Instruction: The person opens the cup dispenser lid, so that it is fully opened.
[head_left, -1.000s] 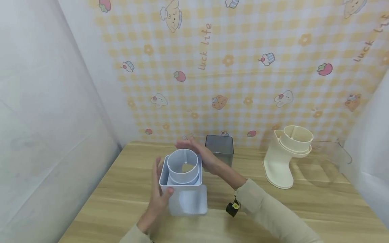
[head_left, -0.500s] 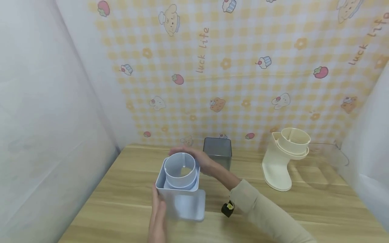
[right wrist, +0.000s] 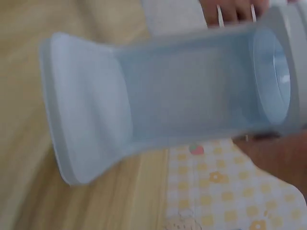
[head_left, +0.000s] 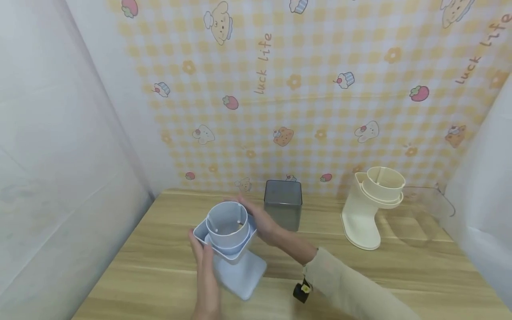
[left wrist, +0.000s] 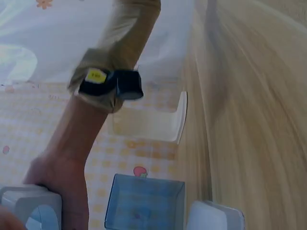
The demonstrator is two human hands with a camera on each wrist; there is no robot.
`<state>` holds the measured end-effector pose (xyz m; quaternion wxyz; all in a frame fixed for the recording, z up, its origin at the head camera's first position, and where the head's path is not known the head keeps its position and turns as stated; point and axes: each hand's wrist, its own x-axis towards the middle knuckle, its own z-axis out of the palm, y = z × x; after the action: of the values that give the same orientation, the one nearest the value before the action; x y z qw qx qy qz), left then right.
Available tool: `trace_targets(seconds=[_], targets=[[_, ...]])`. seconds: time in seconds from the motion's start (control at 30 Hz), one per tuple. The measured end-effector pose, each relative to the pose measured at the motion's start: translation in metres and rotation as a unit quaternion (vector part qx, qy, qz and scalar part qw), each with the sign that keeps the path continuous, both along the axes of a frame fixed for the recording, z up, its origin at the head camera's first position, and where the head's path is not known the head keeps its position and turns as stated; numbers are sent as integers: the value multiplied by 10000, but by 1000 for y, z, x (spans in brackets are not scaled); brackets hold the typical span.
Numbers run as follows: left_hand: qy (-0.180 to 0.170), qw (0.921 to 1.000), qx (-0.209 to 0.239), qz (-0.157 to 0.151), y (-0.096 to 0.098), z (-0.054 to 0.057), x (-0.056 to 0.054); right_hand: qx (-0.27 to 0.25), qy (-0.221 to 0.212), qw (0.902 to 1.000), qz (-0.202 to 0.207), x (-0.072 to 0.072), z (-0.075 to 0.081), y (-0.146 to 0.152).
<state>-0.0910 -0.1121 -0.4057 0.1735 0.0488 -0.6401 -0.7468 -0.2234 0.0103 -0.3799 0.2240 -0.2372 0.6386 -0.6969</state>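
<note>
A light blue plastic stand [head_left: 242, 275] with a flat foot, an open front and a round collar [head_left: 228, 224] on top is between my two hands in the head view. My left hand [head_left: 207, 278] holds the near left side of its top. Around the far right side of the top, my right hand [head_left: 262, 222] grips it, partly hidden behind the collar. The right wrist view shows the stand's hollow front [right wrist: 187, 91] close up, with left-hand fingers [right wrist: 232, 10] at its upper part. The foot is close over the wooden table.
A grey see-through square bin [head_left: 283, 215] stands just behind the right hand. Farther right is a cream stand [head_left: 362, 222] of similar shape, beside a clear container [head_left: 420, 222]. A black device [head_left: 302, 292] hangs at the right wrist. A checked cloth [head_left: 312, 120] covers the back.
The light blue stand has turned about its upright axis, so one corner now points toward me. My left hand has shifted from open-fingered at its side to holding the top; the right stays around it.
</note>
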Motion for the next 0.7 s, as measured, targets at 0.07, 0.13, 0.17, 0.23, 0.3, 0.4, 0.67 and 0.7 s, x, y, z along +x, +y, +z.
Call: trace_targets(seconds=[0.07,0.13,0.17,0.23,0.3,0.4,0.67,0.7], targets=[[-122,9999,-25,-40,-5,1,-9,-115,-56,9987,-485,11,-1,-4],[-193,9997,-51,-135,-9,2,-15,-213,-100,9948,-991,21,-2,-8],[-172,9997,-16,-173,-11,3,-18,-246,-91,9923,-1211,26,-2,-10],[-59,9993,118,-345,-15,2,-25,-281,-46,9877,-1540,36,-2,-14],[103,9982,261,-538,-19,1,-30,-307,-105,9823,-1844,45,-2,-17],[254,9948,370,-916,-27,-1,-38,-472,-116,9775,-2050,55,-3,-21],[272,9847,325,-1693,-47,-3,-50,-447,56,9753,-2161,62,-7,-26],[275,9841,283,-1733,-49,-3,-52,-419,57,9764,-2119,61,-7,-27]])
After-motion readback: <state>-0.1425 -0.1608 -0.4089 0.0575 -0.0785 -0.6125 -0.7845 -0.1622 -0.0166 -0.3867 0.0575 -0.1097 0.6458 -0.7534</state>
